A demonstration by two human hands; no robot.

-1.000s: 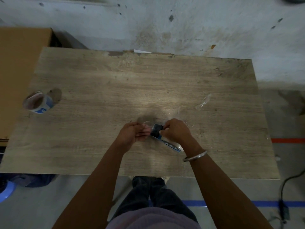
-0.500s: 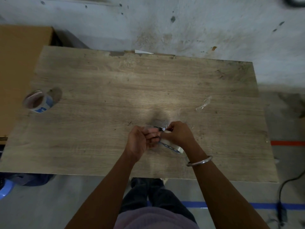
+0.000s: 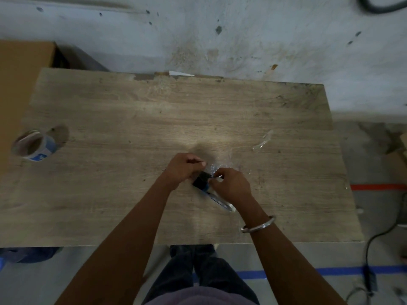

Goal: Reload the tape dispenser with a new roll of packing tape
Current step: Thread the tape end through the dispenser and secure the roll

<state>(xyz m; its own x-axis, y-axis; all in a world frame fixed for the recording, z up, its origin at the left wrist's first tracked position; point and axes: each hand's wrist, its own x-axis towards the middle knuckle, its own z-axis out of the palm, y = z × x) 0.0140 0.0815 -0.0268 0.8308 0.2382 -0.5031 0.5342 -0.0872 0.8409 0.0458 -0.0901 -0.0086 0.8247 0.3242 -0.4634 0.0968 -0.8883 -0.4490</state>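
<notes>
A small dispenser [image 3: 201,180] with a black head and a blue and clear handle lies over the middle of the wooden table [image 3: 132,119]. My right hand [image 3: 232,183] grips it from the right, fingers curled at its head. My left hand [image 3: 182,167] is curled at the dispenser's left side, thumb and fingers pinched near clear tape [image 3: 213,167] by the head. What my left fingers hold is too small to tell. A tape roll [image 3: 35,145] with a brown core and blue print lies on its side at the table's left edge, far from both hands.
A crumpled strip of clear film [image 3: 263,140] lies on the table to the right of the hands. A cardboard box [image 3: 19,84] stands beside the table's left side. A cable [image 3: 374,241] runs on the floor at the right.
My left hand has pulled slightly up and left from the dispenser head, which now shows between the hands. The view has shifted a little.
</notes>
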